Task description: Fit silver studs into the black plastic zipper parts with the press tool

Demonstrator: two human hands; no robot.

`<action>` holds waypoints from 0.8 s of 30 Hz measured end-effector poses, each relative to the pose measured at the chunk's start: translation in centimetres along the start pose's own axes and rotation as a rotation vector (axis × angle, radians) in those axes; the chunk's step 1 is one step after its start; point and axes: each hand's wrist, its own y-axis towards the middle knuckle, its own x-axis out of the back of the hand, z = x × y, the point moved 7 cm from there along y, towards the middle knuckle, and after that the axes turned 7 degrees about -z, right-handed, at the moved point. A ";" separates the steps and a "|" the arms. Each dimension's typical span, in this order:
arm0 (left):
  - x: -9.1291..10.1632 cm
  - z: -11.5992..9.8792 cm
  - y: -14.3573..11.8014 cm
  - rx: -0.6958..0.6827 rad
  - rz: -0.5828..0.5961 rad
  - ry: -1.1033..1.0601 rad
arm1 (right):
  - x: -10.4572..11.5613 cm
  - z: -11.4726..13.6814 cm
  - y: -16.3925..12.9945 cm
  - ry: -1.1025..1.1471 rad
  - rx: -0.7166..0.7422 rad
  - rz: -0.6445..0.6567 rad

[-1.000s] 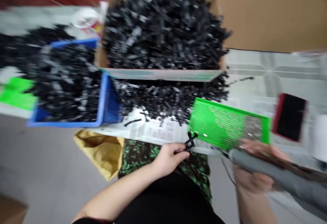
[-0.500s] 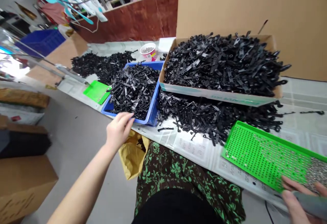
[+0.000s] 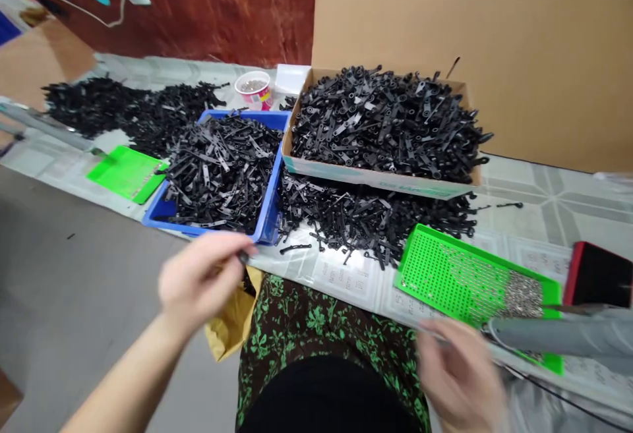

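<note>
- Room: brown cardboard sheet [image 3: 445,44] standing upright at 12 to 2 o'clock behind the bench; reddish wooden panel [image 3: 198,14] at 10 to 11 o'clock; grey floor [image 3: 64,275] at 8 to 9 o'clock.
- Work table [image 3: 544,189]: pale patterned covering, running from 10 o'clock across to 4 o'clock.
- Cardboard box [image 3: 376,179]: at 12 o'clock, heaped with black plastic strips [image 3: 380,116]; a loose pile of the same strips [image 3: 356,219] lies on the table just in front of it.
- Blue bin [image 3: 270,202]: at 10 o'clock, touching the box's left side, filled with black strips; a further spread of strips [image 3: 123,107] lies beyond it at 10 to 11 o'clock.
- Green perforated tray [image 3: 445,275]: at 3 to 4 o'clock, small metal pieces [image 3: 519,291] gathered at its right end.
- Small green tray [image 3: 123,173]: at 9 to 10 o'clock, left of the bin.
- Red-and-black block [image 3: 598,275]: at 3 o'clock, right of the green tray.
- Grey tool [image 3: 568,337]: at 4 o'clock, lying across the near edge of the green tray.
- Small cup [image 3: 254,89]: at 11 o'clock, behind the bin.
- Left hand [image 3: 200,281]: at 7 to 8 o'clock, raised off the table edge near the bin's front corner, fingers curled together and pinching a small dark piece [image 3: 243,258] at the tips; blurred.
- Right hand [image 3: 459,374]: at 5 o'clock, low before the tray's near edge, just left of the tool's tip; heavily blurred, so its grasp cannot be told.
</note>
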 end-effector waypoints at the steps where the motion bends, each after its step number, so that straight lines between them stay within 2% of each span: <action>1: -1.8 -0.5 -1.6 0.024 0.077 -0.061 | -3.5 2.5 0.4 0.099 0.131 0.094; 2: -3.5 -0.5 -3.2 0.066 0.134 -0.125 | -7.4 5.0 0.6 0.200 0.246 0.219; 3: -5.0 0.1 -4.6 0.152 0.135 -0.165 | -11.4 7.2 0.6 0.254 0.340 0.362; 4: -5.9 1.3 -5.9 0.261 0.077 -0.176 | -15.3 8.8 0.5 0.223 0.406 0.501; 5: -6.4 2.6 -7.0 0.354 -0.007 -0.170 | -18.4 10.0 0.5 0.204 0.451 0.572; 7: -6.4 4.7 -8.6 0.441 -0.152 -0.124 | -22.8 11.4 0.4 0.147 0.534 0.669; 9: -5.9 6.0 -9.4 0.458 -0.219 -0.110 | -24.5 11.6 0.3 0.124 0.595 0.718; 12: -5.4 7.2 -9.6 0.545 -0.270 -0.127 | -23.5 10.4 0.8 0.122 0.633 0.697; 14: -6.2 7.7 -9.5 0.651 -0.289 -0.167 | -21.2 9.2 2.0 0.173 0.586 0.553; 17: -9.0 7.8 -8.7 0.724 -0.248 -0.257 | -17.3 7.0 3.7 0.327 0.404 0.286; 19: -11.0 7.4 -7.4 0.610 -0.133 -0.235 | -15.6 5.9 3.6 0.378 0.320 0.244; 21: -12.6 6.6 -6.3 0.414 0.066 -0.122 | -14.8 5.3 2.9 0.338 0.302 0.293; 23: -13.5 6.0 -6.0 0.257 0.249 0.023 | -14.2 4.9 2.1 0.263 0.295 0.347; 24: -13.5 5.9 -5.9 0.216 0.305 0.083 | -13.8 4.7 1.8 0.236 0.284 0.355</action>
